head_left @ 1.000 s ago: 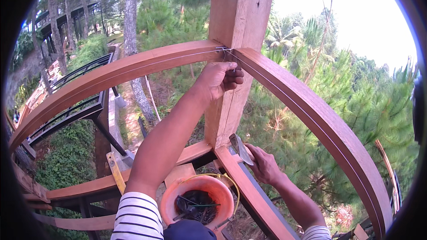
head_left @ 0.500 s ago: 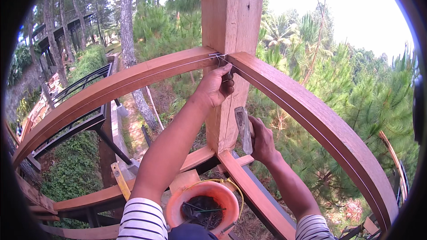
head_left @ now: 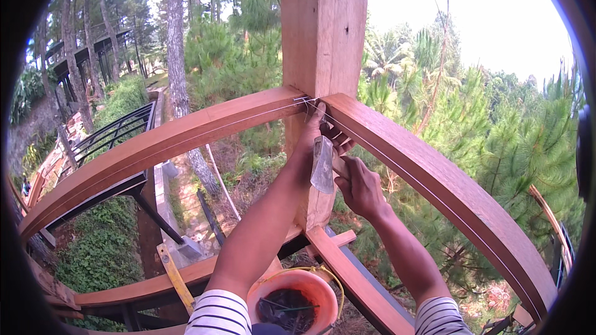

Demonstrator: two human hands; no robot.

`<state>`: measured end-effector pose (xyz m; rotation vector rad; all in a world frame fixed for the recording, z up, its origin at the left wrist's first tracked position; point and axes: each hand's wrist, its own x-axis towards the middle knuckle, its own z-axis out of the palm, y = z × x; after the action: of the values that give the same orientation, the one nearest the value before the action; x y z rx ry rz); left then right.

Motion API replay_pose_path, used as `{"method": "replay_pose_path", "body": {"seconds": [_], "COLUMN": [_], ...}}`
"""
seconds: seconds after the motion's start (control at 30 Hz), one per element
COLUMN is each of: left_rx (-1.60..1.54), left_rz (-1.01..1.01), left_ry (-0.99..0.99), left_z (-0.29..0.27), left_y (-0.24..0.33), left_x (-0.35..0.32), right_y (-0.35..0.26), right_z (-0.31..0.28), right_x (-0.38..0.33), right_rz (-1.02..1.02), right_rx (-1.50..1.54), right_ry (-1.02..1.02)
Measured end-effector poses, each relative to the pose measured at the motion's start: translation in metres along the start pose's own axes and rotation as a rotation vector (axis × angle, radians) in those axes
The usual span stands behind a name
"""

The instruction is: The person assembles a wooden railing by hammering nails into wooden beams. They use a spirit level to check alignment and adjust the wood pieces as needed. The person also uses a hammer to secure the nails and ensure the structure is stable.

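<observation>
My left hand (head_left: 320, 125) is up at the wooden post (head_left: 338, 43), where two curved rails meet. Its thumb points up against a thin white string (head_left: 372, 138), with the fingers curled beside it; whatever they pinch is too small to make out. The string runs along the left curved rail (head_left: 180, 127) and the right curved rail (head_left: 434, 174), crossing at small nails by the post. My right hand (head_left: 362, 186) grips the wooden handle of a hatchet. The grey metal hatchet head (head_left: 322, 166) overlaps my left wrist in view, its flared edge downward.
An orange bucket (head_left: 337, 301) with dark contents and a yellow handle hangs or stands below me. Lower beams (head_left: 357, 273) join at the post's foot. A yellow level-like bar (head_left: 176, 278) leans at lower left. Black metal railing (head_left: 118, 127) and trees lie beyond.
The hatchet has moved left and slightly up, coming close to my left hand. My left hand stays at the string, its fingers shifted a little. The view has tilted slightly upward.
</observation>
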<state>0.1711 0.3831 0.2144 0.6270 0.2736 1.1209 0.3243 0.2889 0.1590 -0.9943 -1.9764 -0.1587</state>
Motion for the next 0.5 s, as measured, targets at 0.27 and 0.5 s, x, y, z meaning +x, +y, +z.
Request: {"method": "replay_pose_path", "body": {"seconds": [0.27, 0.5], "left_rx": [-0.205, -0.32], "left_rz": [-0.263, 0.119], "left_ry": [-0.448, -0.474], "left_z": [-0.034, -0.023], "left_y": [-0.008, -0.03], "left_x": [0.034, 0.046], "right_y": [-0.001, 0.005], "right_z": [-0.001, -0.008], "right_x": [0.011, 0.017], "right_rz": [-0.057, -0.01], "right_rx": [0.037, -0.034], "right_ry": [0.044, -0.036]}}
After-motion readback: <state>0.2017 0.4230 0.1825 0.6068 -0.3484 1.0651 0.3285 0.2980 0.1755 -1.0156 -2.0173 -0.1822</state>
